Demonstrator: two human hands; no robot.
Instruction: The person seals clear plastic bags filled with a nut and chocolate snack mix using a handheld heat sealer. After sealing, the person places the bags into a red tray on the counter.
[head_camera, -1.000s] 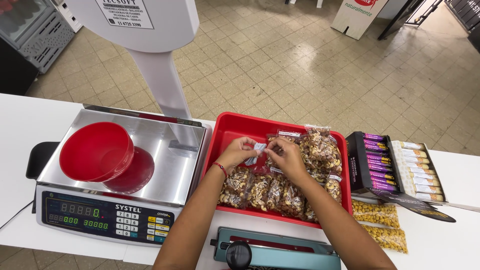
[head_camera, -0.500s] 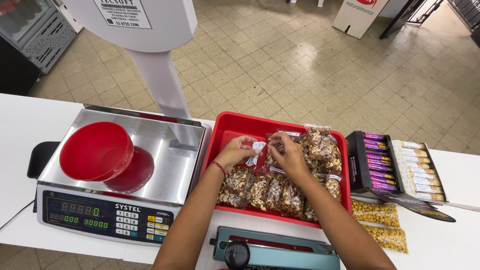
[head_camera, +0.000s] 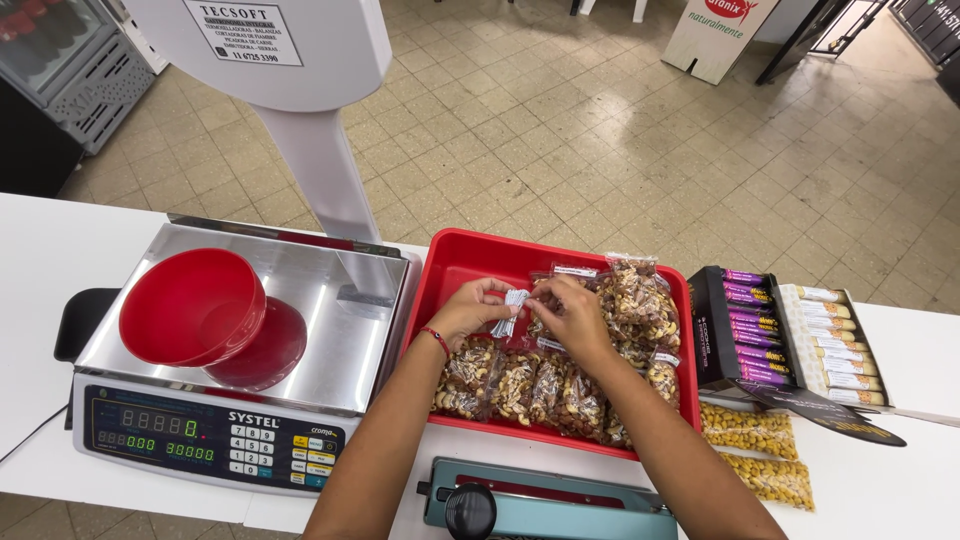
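Both my hands are over a red tray filled with several clear bags of mixed nuts. My left hand and my right hand pinch the same small clear bag between them, its crumpled top bunched in my fingertips above the other bags. A thin red band circles my left wrist. Part of the held bag is hidden by my fingers.
A steel counter scale with a red bowl stands to the left. A teal heat sealer lies at the near edge. Boxes of snack bars and two bags of yellow kernels sit to the right on the white counter.
My hands have stayed over the tray; my fingers shifted slightly on the small bag's top. Nothing else has moved.
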